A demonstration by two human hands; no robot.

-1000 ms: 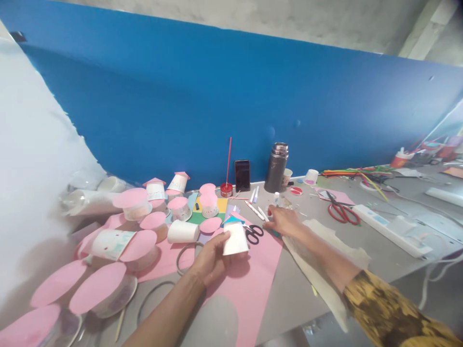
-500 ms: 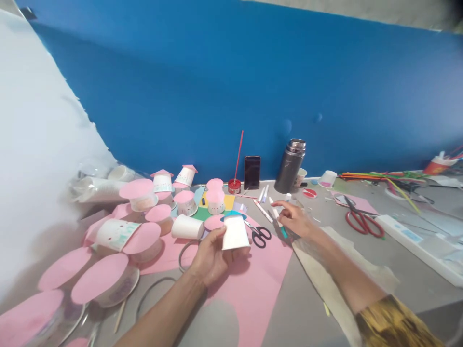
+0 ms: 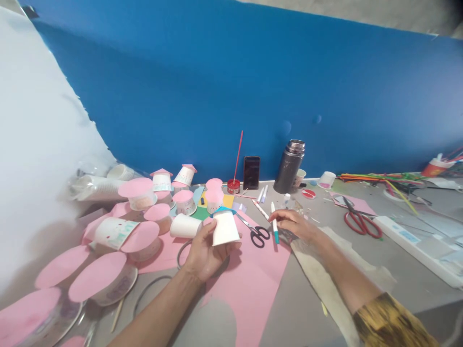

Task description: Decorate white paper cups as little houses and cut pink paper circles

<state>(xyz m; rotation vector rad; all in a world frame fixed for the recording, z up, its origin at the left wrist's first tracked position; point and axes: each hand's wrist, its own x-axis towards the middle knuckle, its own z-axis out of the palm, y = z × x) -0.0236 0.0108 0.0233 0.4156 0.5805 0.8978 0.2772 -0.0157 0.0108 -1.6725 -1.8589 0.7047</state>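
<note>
Still gripping an upturned, blue-topped white paper cup [image 3: 226, 230] in left hand [image 3: 207, 254], forward of back edge of grey bench [image 3: 307, 299]; now pinching a slim white teal-ended marker [image 3: 275, 234], turned more upright, in right hand [image 3: 298, 225].

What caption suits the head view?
Left hand holds a blue-topped white paper cup; right hand holds a teal-ended white marker; scissors between.

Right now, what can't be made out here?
Head view: the far side of the white cup, turned away in the left hand.
Head view: part of the patterned cup, behind the thermos.
Head view: the power strip's end, cut off at right.
Head view: any lettering on the marker, too small.
</note>
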